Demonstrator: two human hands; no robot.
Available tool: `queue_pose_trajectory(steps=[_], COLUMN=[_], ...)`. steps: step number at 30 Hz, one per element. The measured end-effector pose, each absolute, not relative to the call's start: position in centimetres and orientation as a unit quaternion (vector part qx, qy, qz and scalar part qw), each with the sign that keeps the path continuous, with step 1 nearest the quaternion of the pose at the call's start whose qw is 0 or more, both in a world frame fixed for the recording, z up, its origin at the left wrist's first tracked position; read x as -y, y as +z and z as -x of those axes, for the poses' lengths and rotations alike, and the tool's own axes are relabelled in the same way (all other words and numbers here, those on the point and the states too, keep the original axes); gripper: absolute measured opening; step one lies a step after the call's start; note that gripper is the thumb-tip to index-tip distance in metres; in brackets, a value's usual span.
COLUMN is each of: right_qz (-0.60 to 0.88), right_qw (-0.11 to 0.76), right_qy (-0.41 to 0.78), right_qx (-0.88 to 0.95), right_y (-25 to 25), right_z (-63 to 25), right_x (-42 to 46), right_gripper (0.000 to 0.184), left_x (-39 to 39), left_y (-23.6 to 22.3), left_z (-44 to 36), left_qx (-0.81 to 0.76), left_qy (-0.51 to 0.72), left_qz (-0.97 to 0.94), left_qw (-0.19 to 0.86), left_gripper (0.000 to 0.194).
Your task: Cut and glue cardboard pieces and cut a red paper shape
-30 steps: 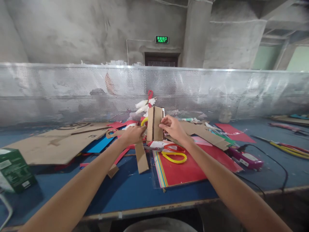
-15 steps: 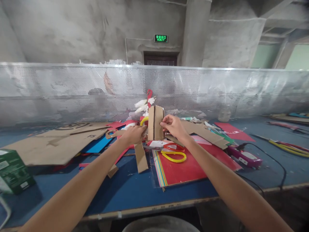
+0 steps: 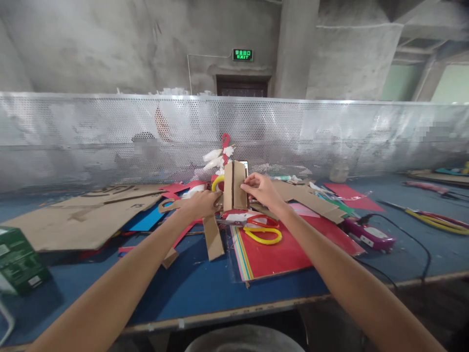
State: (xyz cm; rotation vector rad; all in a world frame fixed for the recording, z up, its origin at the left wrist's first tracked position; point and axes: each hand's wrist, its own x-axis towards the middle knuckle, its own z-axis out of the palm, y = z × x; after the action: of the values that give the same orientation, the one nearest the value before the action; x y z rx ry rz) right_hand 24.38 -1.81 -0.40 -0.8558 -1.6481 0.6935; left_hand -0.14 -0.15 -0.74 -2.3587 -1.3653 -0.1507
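Your right grip (image 3: 264,193) is pinching the right edge of a brown, two-panelled cardboard piece (image 3: 240,185), dark-seamed and standing upright between your hands; what your left grip (image 3: 202,204) is holding, I cannot tell.

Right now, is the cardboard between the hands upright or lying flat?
Upright: the cardboard stands tall, its dark seam nearly vertical.

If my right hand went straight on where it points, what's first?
Your right hand would likely meet the upright cardboard first; the two seem to touch, though depth is unclear.
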Motion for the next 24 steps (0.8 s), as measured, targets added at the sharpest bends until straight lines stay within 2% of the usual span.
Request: queue_pose_trajectory(steps=[5,8,15,20,24], right_qz=[0.363,0.393,0.436,0.406,0.389], right_qw=[0.526,0.511,0.512,0.567,0.573], right_qy=[0.266,0.208,0.122,0.104,0.128], right_qx=[0.721,0.736,0.730,0.709,0.710], right_y=[-0.5,-0.4,-0.1,0.3,0.4], right_z=[-24.4,-24.3,-24.0,-24.1,-24.1], right_x=[1.6,2.0,3.0,3.0,3.0], right_gripper=[0.027,0.030,0.039,0.032,0.027], left_x=[0.5,0.8,1.3,1.7,1.7], left_y=[-0.7,-0.5,0.6,1.2,1.1], left_z=[0.1,0.0,-0.3,-0.7,-0.8], left_qx=[0.486,0.487,0.490,0.484,0.474], left_qy=[-0.047,-0.047,-0.040,-0.044,-0.050], left_qz=[0.846,0.837,0.824,0.831,0.834], left_qw=[0.215,0.244,0.280,0.272,0.278], left_gripper=[0.035,0.032,0.040,0.038,0.038])
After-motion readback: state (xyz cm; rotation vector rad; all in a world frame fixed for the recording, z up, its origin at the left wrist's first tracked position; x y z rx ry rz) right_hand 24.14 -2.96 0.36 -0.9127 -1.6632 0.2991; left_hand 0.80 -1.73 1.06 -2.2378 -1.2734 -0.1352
